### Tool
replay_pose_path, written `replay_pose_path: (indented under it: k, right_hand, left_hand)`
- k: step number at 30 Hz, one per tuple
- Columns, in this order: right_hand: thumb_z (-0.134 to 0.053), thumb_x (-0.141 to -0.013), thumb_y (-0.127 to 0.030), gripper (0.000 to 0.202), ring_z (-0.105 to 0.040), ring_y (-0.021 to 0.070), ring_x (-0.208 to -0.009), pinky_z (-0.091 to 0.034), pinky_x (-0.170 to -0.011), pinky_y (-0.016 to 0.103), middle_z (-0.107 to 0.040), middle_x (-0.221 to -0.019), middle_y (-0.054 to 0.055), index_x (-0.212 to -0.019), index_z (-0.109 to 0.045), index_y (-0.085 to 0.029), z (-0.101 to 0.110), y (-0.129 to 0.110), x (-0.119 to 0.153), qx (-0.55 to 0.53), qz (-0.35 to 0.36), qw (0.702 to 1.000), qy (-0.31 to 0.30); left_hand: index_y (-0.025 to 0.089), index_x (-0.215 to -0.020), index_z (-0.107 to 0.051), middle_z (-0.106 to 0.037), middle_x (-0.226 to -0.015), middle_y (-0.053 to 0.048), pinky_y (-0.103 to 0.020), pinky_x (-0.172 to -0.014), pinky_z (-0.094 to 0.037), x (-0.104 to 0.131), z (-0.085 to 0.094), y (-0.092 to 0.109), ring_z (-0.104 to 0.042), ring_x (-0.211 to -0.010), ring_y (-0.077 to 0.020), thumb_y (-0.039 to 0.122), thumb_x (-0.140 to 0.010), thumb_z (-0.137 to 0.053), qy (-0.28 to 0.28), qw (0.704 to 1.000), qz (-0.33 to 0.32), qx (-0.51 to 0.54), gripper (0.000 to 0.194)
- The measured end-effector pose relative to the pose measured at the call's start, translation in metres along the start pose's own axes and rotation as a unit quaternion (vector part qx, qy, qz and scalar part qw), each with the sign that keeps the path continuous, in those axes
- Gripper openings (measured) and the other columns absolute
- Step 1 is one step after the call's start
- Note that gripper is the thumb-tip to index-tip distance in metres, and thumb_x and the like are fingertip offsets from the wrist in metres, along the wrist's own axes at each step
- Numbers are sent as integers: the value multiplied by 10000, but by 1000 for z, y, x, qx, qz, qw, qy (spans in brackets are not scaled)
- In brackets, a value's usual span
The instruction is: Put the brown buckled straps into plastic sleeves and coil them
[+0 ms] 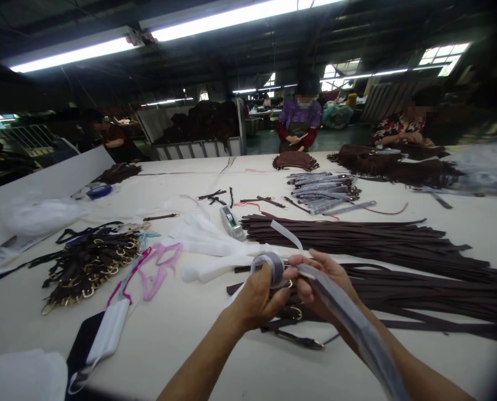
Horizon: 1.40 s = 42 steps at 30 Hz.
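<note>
My left hand (pixel 259 298) is closed around a small coil (pixel 276 267) that looks grey and wrapped in clear plastic. Beside it, my right hand (pixel 323 278) pinches a dark strap in a clear plastic sleeve (pixel 357 328), whose length trails over my right forearm to the bottom edge. A pale translucent strip (pixel 288 233) sticks up just behind my fingers. Dark brown straps (pixel 357 239) lie in long bundles behind and to the right of my hands. Under my hands are a strap with a metal clasp (pixel 301 338) and gold-coloured rings, partly hidden.
A tape dispenser (pixel 232 223) stands beyond white plastic sleeves (pixel 210 242). To the left lie straps with gold rings (pixel 93 262), pink ribbon (pixel 160 270) and a white power bank (pixel 108 331). Wrapped straps (pixel 326 189) are piled further back. Co-workers (pixel 298 122) sit across the table.
</note>
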State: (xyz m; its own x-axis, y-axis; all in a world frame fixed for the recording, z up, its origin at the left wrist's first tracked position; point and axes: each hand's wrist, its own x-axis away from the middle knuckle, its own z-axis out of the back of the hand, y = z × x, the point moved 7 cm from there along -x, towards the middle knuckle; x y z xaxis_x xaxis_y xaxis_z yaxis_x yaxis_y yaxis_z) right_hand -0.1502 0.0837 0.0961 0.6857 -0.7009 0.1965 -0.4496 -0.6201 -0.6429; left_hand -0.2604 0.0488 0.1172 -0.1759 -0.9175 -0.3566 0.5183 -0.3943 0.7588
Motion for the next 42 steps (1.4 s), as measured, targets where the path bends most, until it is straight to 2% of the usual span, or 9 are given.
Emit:
replay_pose_path:
  k: [3, 8, 13, 16, 19, 26, 32, 36, 42]
  right_hand:
    - [-315, -816, -625, 605, -631, 143, -602, -434, -388, 172, -679, -853, 138, -983, -591, -114, 0, 5, -6, -40, -19, 999, -22]
    - [-336, -860, -567, 539, -624, 126, -577, -453, -399, 174, -667, -910, 149, -1076, -512, -105, 27, 13, -18, -12, -53, 998, 34]
    - [-534, -813, -377, 651, -622, 143, -654, -506, -495, 240, -632, -1011, 102, -1355, -225, -193, 62, -18, -9, 289, 166, 925, 183]
    - [-588, -766, -320, 676, -521, 227, -1093, -443, -904, 408, -497, -1271, 117, -1362, -286, -214, 48, -17, 2, 520, 242, 817, 55]
    - [-616, -739, -352, 714, -338, 268, -1268, -248, -1053, 463, -382, -1377, 121, -1364, -312, -191, 44, 12, 10, 602, 214, 764, -91]
    - [-460, -847, -298, 280, -579, 212, -926, -446, -832, 358, -617, -1024, 86, -1092, -534, -184, 70, 34, -7, 603, 234, 762, 45]
    - [-406, -879, -352, 343, -571, 152, -564, -456, -566, 281, -609, -693, 2, -1185, -389, -198, 65, 57, 1, 531, 209, 816, 89]
    - [-368, -892, -424, 250, -474, 114, -383, -370, -406, 236, -529, -527, -40, -936, -465, -198, 61, 77, 14, 496, 124, 850, 126]
    - [-371, -874, -489, 346, -531, 134, -455, -410, -473, 262, -554, -585, -15, -694, -467, -210, 53, 77, 30, 536, 79, 830, 131]
  left_hand:
    - [208, -1051, -535, -587, -852, -71, -292, -664, -400, 4, -7, -7, -527, -784, -208, 286, -854, -430, -9, 996, 50, 78, 237]
    - [184, -829, -595, -571, -688, -11, -235, -576, -358, 20, -24, -25, -481, -640, -143, 346, -808, -530, -15, 985, 131, 115, 175]
    - [154, -633, -537, -455, -409, 31, -206, -361, -225, 41, -40, -46, -352, -344, -75, 485, -827, -455, -34, 921, 283, 267, 392]
    - [136, -570, -515, -444, -364, 26, -196, -322, -174, 46, -39, -50, -317, -291, -52, 533, -825, -424, -25, 881, 329, 338, 480]
    - [134, -621, -525, -410, -323, 48, -184, -314, -168, 46, -38, -45, -298, -270, -49, 550, -810, -440, -4, 837, 354, 417, 466]
    - [106, -657, -555, -323, -296, 98, -221, -440, -389, 38, -44, -20, -266, -237, -30, 578, -803, -439, -22, 749, 387, 538, 508]
    - [74, -733, -595, -349, -408, 88, -237, -556, -445, 24, -31, -7, -316, -308, -23, 402, -826, -460, 41, 674, 332, 658, 367]
    - [60, -799, -608, -402, -489, 74, -230, -634, -465, 20, -20, -15, -368, -381, -25, 276, -809, -511, 128, 652, 280, 692, 237]
    - [75, -836, -621, -489, -536, 57, -303, -774, -498, 23, -16, -29, -358, -387, -25, 286, -825, -511, 196, 664, 253, 676, 238]
